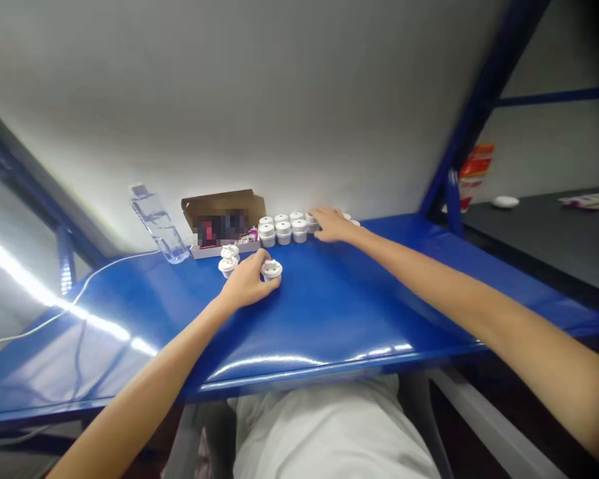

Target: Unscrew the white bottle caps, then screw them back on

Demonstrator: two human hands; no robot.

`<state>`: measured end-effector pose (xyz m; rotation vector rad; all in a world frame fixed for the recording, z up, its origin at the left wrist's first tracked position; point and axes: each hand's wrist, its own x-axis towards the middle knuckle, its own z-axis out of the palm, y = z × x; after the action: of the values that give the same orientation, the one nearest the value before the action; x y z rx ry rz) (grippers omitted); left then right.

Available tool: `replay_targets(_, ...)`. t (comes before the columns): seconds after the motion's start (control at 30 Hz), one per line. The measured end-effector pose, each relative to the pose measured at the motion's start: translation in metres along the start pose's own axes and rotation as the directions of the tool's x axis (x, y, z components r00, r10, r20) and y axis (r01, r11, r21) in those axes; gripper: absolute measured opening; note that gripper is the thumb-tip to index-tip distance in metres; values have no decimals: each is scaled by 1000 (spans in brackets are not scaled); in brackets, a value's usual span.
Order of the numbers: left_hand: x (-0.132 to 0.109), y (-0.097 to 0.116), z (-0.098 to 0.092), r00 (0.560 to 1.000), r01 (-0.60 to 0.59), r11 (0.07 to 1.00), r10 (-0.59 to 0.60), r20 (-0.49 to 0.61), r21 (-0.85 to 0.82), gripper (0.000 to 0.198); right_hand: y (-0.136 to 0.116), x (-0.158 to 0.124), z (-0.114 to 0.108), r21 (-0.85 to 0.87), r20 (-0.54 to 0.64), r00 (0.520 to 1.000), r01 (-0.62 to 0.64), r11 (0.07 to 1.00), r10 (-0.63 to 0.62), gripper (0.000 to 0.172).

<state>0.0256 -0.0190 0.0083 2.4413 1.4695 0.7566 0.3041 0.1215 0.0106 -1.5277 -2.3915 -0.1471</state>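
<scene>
Left hand [249,281]: thumb and fingers curled round a white cup [271,271], prongs up; whether it is lifted, cannot tell. Two loose cups [228,267] just left of those fingers; open box [207,253] beyond them, bottle [160,226] farther left. Right hand [332,225] at the packed cups [283,233], fingers bent down over one; grip or mere touch, cannot tell. Step in hand, by judgement: steadying one cup while reaching among others. Next move calls for a clean right-hand pinch, neighbours undisturbed.
</scene>
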Motion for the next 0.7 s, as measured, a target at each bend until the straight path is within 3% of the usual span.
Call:
replay_targets(0.1, -2, 0, -11, 995, 101, 957, -103, -6, 271, 36, -5, -29, -1, 65, -118, 993, -3, 998, 10, 39)
replay_targets(0.2, -2, -3, -21, 970, 236, 869, -238, -51, 436, 39, -12, -59, -7, 196, -186, 982, 48, 979, -11, 35)
replay_targets(0.3, -2, -9, -29, 953, 287, 808, -293, -71, 514, 43, -20, -78, -16, 363, -129, 991, 67, 930, -21, 50)
replay_targets(0.4, -1, -16, -34, 944, 311, 774, -321, -80, 552, 49, -27, -82, -22, 398, -70, 996, 84, 914, -60, 35)
replay_targets(0.47, 0, -19, -35, 941, 318, 767, -327, -86, 557, 52, -33, -82, -22, 397, -94, 993, 105, 912, -74, 28)
replay_targets(0.57, 1, -14, -32, 955, 293, 813, -275, -112, 504, 53, -46, -84, -19, 489, -128, 991, 102, 866, -44, 32)
replay_targets(0.63, 1, -4, -27, 980, 196, 904, -174, -92, 380, 51, -58, -87, -15, 632, -96, 995, 58, 772, 3, 36)
replay_targets(0.7, -1, 10, -19, 1000, 16, 986, -15, -7, 168, 50, -73, -91, -11, 777, -8, 1000, -4, 630, 17, 41)
